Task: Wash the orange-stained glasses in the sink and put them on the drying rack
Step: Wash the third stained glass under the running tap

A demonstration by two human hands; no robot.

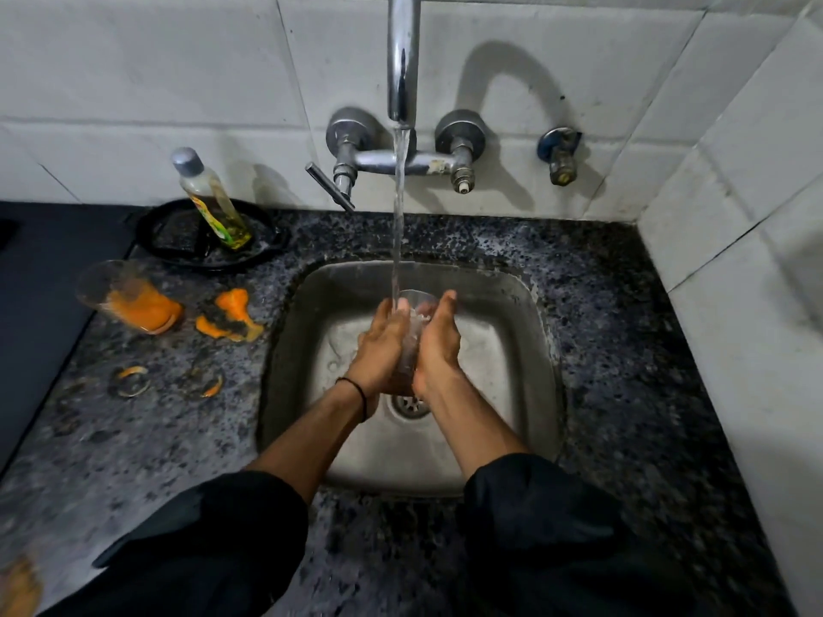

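A clear glass [416,325] stands upright over the steel sink [525,349], held between both my hands under the running water. My left hand [378,349] wraps its left side and my right hand [438,345] cups its right side. Water from the tap [403,60] pours into the glass mouth. A second glass [127,296] with orange stain and orange liquid inside sits on the counter at the left. No drying rack is in view.
A soap bottle [213,200] leans in a black dish [209,240] behind the stained glass. Orange spills and rings [227,316] mark the speckled granite counter. Tap handles [347,171] stick out above the sink; tiled walls close in behind and at the right.
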